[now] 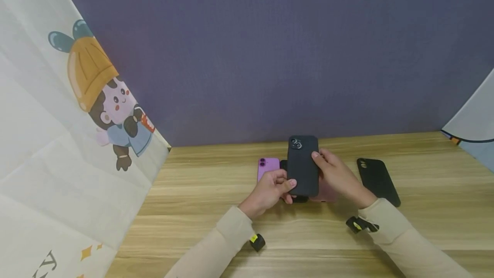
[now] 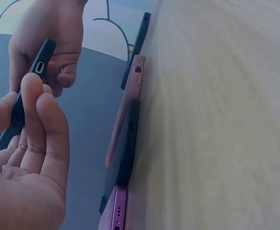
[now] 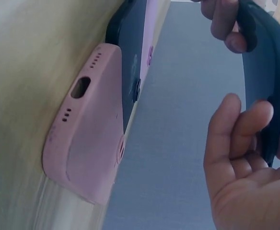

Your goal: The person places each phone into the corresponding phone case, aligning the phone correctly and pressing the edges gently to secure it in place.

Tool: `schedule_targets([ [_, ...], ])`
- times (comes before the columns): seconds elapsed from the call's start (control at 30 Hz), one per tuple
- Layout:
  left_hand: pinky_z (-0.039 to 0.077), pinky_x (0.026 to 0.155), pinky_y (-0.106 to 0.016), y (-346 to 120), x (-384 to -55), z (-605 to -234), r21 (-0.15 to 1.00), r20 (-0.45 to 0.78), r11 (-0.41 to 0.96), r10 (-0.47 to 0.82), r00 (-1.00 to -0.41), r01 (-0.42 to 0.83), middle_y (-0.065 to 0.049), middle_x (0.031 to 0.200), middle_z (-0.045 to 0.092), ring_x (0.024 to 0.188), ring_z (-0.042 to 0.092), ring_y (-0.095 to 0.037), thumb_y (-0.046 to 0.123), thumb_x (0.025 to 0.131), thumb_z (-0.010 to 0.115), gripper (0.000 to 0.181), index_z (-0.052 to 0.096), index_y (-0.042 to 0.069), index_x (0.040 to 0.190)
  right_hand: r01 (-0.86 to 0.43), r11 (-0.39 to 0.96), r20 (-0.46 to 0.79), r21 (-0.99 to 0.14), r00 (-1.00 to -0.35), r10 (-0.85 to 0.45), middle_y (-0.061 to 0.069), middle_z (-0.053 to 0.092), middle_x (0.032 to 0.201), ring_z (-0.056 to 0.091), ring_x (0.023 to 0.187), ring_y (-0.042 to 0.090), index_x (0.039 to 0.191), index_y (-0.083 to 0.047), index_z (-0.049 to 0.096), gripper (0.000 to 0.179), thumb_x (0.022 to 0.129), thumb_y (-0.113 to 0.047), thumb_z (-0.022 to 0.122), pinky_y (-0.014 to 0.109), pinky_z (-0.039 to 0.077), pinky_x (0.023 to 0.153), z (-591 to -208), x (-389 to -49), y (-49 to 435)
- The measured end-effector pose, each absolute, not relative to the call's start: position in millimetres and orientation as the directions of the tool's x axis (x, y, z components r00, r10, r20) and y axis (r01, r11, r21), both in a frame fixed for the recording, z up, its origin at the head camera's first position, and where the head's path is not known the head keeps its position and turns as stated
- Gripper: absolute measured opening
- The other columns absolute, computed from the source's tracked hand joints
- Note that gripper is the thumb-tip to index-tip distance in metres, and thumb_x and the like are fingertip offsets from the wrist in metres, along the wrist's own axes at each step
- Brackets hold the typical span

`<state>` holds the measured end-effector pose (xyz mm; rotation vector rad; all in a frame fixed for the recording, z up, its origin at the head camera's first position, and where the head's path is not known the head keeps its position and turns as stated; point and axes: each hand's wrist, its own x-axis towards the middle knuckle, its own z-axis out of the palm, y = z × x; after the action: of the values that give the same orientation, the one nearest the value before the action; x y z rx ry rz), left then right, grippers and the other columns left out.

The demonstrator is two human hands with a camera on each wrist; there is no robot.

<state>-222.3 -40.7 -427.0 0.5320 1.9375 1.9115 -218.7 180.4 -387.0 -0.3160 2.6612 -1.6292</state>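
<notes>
A phone in a black case is held up over the table, its back with two camera lenses toward the head view. My left hand pinches its lower left corner, thumb on the back. On the right edge, higher up, my right hand grips it, with the thumb tip lying over the back. The left wrist view shows the port in its bottom edge. Beneath it on the table lie a pink phone case and a black phone or case, both largely covered in the head view.
A purple phone lies on the wooden table left of the black one. Further right lies a black phone case with camera cutouts. Behind the table stands a dark blue panel; a printed white sheet hangs at the left.
</notes>
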Motion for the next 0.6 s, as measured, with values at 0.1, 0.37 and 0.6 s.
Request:
schedule_targets([
  [0.1,0.054,0.061,-0.024,-40.3,-221.5,-427.5,0.999,0.006,0.028,0.513,-0.858,0.024,-0.002,0.073,0.068,0.055,0.064,-0.009,0.014,0.101,0.064,0.019,0.058,0.002,0.089,-0.174,0.447,0.119,-0.878,-0.982,-0.149,0.009,0.051,0.087,0.052,0.076,0.020,0.122,0.001,0.052,0.051,0.112,-0.044,0.030,0.029,0.045,0.065,-384.9,-219.6,182.7],
  [0.37,0.046,0.056,-0.027,-39.2,-219.0,-427.4,0.992,0.023,0.090,0.550,-0.835,0.087,-0.002,0.069,0.066,0.054,0.065,-0.012,0.014,0.100,0.066,0.021,0.057,0.003,0.085,-0.172,0.378,0.153,-0.910,-0.985,-0.078,0.009,0.061,0.088,0.061,0.072,0.013,0.131,0.008,0.050,0.056,0.113,-0.039,0.026,0.031,0.056,0.066,-381.4,-221.7,187.9],
  [0.6,0.040,0.051,-0.025,-38.6,-217.5,-427.9,0.989,0.050,0.083,0.574,-0.817,0.119,-0.001,0.066,0.062,0.054,0.065,-0.012,0.014,0.100,0.066,0.024,0.054,0.003,0.082,-0.185,0.342,0.187,-0.921,-0.982,-0.028,0.002,0.057,0.077,0.057,0.062,0.012,0.122,0.008,0.054,0.050,0.113,-0.035,0.029,0.032,0.055,0.061,-380.9,-221.7,187.8],
])
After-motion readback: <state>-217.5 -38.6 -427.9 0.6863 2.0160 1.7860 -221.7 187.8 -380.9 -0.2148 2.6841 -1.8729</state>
